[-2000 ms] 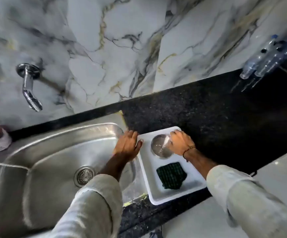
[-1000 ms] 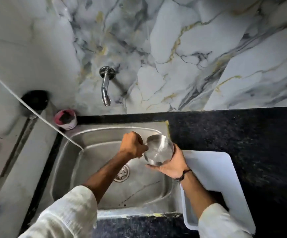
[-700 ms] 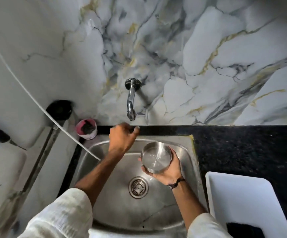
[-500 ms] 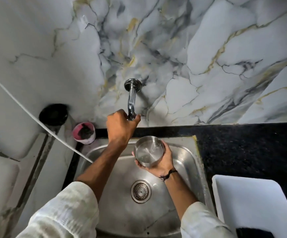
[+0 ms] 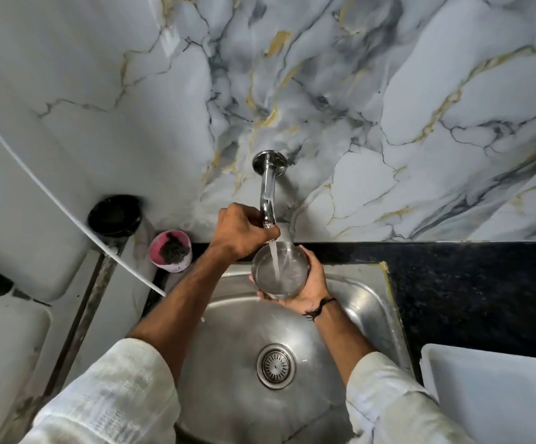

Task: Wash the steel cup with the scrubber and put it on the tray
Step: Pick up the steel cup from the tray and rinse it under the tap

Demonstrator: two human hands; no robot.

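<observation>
My right hand (image 5: 308,288) grips the steel cup (image 5: 287,274) from the right and below, holding it upright over the back of the sink. A stream of water falls from the chrome tap (image 5: 267,190) into the cup. My left hand (image 5: 239,233) is closed around the tap's end, just above the cup's rim. The white tray (image 5: 497,395) lies on the counter at the lower right; only its bare left part shows. The scrubber is out of sight.
The steel sink (image 5: 375,315) has a round drain (image 5: 276,366) in its middle. A pink tub (image 5: 171,251) with a dark lump stands left of the sink, behind it a black round holder (image 5: 114,214). Black granite counter (image 5: 471,283) stretches to the right. A white cord (image 5: 67,208) runs diagonally at left.
My right hand lifted the cup off the tray and carried it left over the sink, under the tap. My left hand rose to the tap and closed on it; water now runs.
</observation>
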